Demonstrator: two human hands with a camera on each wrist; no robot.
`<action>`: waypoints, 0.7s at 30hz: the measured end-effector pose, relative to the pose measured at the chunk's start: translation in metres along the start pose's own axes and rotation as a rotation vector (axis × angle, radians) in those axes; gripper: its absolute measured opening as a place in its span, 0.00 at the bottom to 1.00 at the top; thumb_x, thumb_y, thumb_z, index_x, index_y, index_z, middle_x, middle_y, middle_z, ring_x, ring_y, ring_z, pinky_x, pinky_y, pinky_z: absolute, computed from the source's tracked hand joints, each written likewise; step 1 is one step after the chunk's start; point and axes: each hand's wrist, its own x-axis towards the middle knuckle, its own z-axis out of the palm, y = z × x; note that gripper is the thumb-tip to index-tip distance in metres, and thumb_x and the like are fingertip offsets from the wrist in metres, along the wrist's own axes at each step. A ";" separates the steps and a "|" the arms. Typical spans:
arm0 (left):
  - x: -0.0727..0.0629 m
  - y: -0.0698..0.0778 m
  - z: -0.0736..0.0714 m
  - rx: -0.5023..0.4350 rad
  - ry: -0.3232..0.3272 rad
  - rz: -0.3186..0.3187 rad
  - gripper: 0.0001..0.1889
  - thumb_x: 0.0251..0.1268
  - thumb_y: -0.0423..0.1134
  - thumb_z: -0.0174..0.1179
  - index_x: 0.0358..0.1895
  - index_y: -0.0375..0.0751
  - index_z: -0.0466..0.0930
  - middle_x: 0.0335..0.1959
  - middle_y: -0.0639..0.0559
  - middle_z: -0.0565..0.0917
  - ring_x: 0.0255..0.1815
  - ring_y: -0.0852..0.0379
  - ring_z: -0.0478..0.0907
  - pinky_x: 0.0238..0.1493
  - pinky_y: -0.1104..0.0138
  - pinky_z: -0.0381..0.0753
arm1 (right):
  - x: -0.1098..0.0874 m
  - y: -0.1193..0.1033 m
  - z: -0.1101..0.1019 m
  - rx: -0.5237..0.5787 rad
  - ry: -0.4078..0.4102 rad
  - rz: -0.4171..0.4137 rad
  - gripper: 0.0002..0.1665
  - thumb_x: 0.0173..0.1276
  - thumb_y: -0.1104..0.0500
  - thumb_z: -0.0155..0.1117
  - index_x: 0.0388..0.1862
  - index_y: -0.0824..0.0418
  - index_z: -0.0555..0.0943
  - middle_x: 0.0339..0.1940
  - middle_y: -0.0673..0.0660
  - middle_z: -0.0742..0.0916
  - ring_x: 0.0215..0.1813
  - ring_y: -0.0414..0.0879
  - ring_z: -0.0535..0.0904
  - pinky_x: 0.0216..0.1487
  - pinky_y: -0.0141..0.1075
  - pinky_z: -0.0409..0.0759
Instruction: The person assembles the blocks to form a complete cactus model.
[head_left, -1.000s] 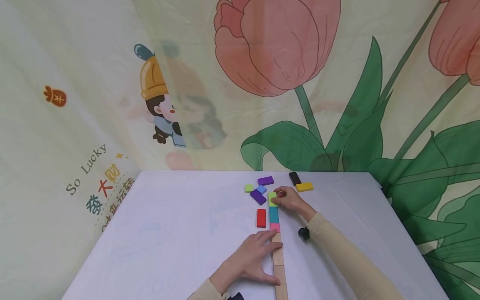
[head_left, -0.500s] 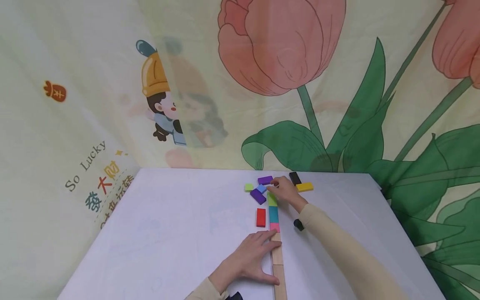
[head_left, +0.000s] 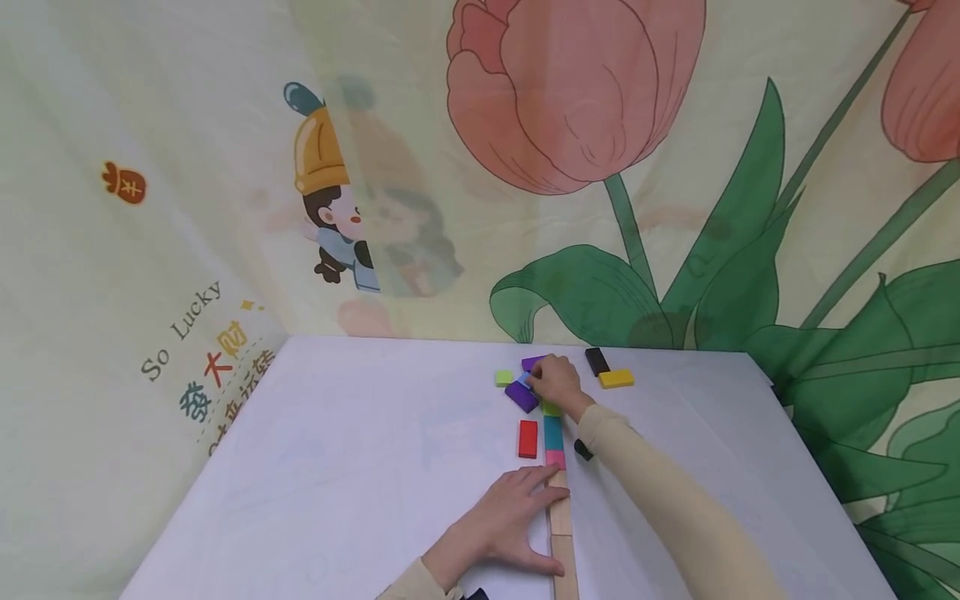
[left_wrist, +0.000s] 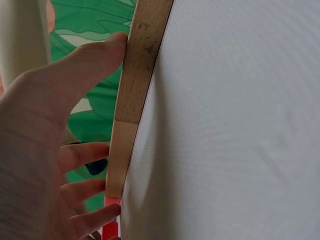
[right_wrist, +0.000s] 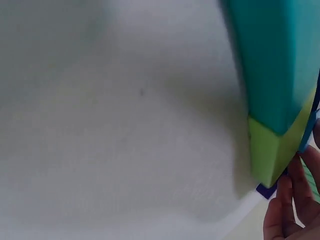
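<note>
A straight row of blocks runs away from me in the head view: wooden blocks (head_left: 560, 517), a pink block (head_left: 555, 459), a teal block (head_left: 553, 433) and a lime green block (right_wrist: 265, 147). My left hand (head_left: 506, 517) rests along the wooden part, fingers spread. Its thumb and fingertips touch the wood's side in the left wrist view. Past the row's far end, my right hand (head_left: 558, 383) pinches a small blue block (head_left: 524, 380), mostly hidden by the fingers. Two purple blocks lie right around it, one nearer (head_left: 521, 397) and one farther (head_left: 531, 363).
Left of the row lies a red block (head_left: 528, 439), and farther back a small lime block (head_left: 503, 379). A black block (head_left: 597, 361) and a yellow block (head_left: 617, 379) lie at the back right. The white table (head_left: 360, 467) meets a printed curtain (head_left: 420, 167).
My right hand has left the lime green block at the row's end and moved left and away to the blue block. The left hand has stayed in place.
</note>
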 end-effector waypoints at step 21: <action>0.001 0.005 -0.003 -0.011 -0.041 -0.043 0.45 0.48 0.78 0.55 0.70 0.62 0.63 0.77 0.56 0.59 0.74 0.56 0.61 0.70 0.56 0.69 | -0.006 0.036 -0.022 0.398 0.035 0.138 0.17 0.67 0.59 0.64 0.52 0.65 0.81 0.47 0.64 0.84 0.44 0.52 0.78 0.43 0.34 0.80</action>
